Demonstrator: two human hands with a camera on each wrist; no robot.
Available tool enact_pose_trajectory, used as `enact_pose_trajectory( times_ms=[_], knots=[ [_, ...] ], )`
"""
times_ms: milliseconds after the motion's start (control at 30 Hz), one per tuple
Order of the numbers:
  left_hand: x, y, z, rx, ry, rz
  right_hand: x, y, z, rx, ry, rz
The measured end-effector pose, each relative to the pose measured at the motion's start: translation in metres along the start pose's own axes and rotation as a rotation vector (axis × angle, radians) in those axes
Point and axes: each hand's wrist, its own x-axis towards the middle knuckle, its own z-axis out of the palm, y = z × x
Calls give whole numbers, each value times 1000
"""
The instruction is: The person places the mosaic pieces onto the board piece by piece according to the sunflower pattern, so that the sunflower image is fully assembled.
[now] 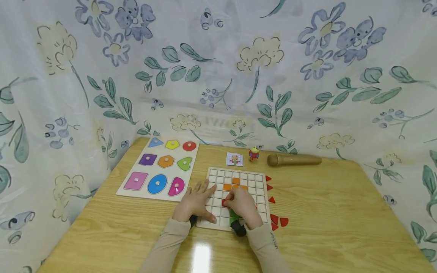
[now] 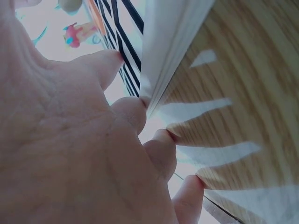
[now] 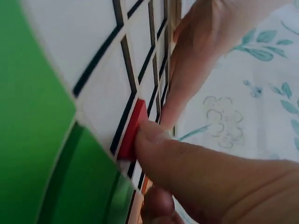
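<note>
My left hand rests with spread fingers at the left side of a white grid board. In the left wrist view, its fingertips touch the board's edge and the wooden tabletop. With thumb and fingers, my right hand pinches a small red tile at a grid cell on the board. Green pieces lie on the grid close to that hand, partly covered by it. Farther up the board sit several orange squares, some partly hidden behind the right hand.
Loose red pieces lie along the board's right side. To the left is a shape puzzle board with knobbed coloured shapes. Behind the grid stand a small patterned card, a toy figurine and a brown stick. A floral curtain hangs behind.
</note>
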Motion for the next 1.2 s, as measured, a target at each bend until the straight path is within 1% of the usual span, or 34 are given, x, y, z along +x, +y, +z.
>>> enact_pose_trajectory(
  times_ms=[133,267,400,500,600,700,800,867,967,1033,1200],
  knots=[
    [1,1,0,-12,-5,0,3,19,-14,136,-27,10],
    [1,1,0,-17,-8,-4,3,46,-37,228,4,35],
    [0,1,0,-24,-9,-3,-7,80,-60,252,32,55],
    [-1,1,1,-26,-10,-3,-20,104,-73,252,34,56],
    [0,1,1,-23,-13,-1,-36,125,-84,256,-6,28],
    [0,3,0,-16,-19,1,-51,141,-91,284,-93,2],
    [0,3,-2,-14,-21,2,-59,146,-94,298,-169,-8],
    [0,3,-3,-9,-22,-1,-61,143,-93,265,-190,-19],
    [0,2,-4,-11,-25,-2,-62,134,-89,191,-176,-15],
    [-1,1,-4,-7,-26,-2,-62,128,-87,157,-158,5],
    [-1,0,-4,-2,-24,5,-62,118,-83,149,-92,80]
  ],
)
